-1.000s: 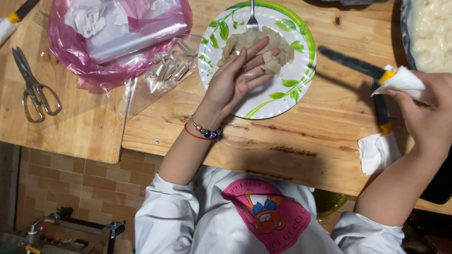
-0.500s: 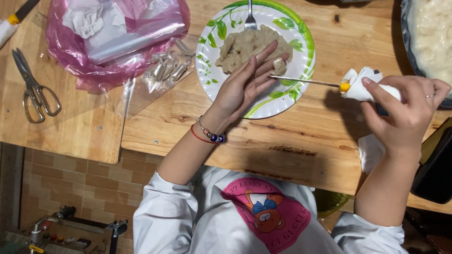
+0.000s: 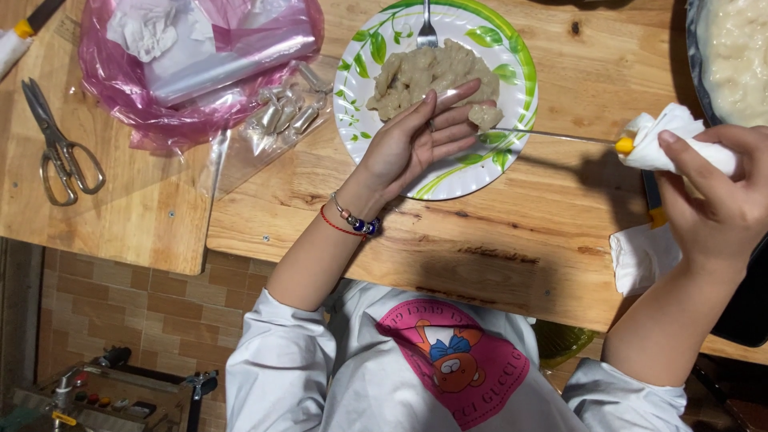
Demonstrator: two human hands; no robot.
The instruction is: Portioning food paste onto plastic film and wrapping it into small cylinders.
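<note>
My left hand (image 3: pixel 420 136) lies palm up over a green-leafed paper plate (image 3: pixel 512 72), fingers apart, with a small beige piece of food (image 3: pixel 486 116) at its fingertips. More beige pieces (image 3: pixel 424 72) are heaped on the plate, and a fork (image 3: pixel 426 28) rests at its top rim. My right hand (image 3: pixel 716 196) grips a knife by its paper-wrapped handle (image 3: pixel 660 140). The thin blade (image 3: pixel 552 136) points left and its tip reaches the small piece.
A pink plastic bag (image 3: pixel 192 56) with clear bags lies at top left, small wrapped rolls (image 3: pixel 284 116) beside it, scissors (image 3: pixel 56 148) on the left board. A pan of pale mash (image 3: pixel 732 52) sits at top right. A white tissue (image 3: pixel 640 256) lies near the table edge.
My right hand has brought the knife leftward until the blade tip meets the small piece at my left fingertips. My left hand has turned palm up, lifting off the heap.
</note>
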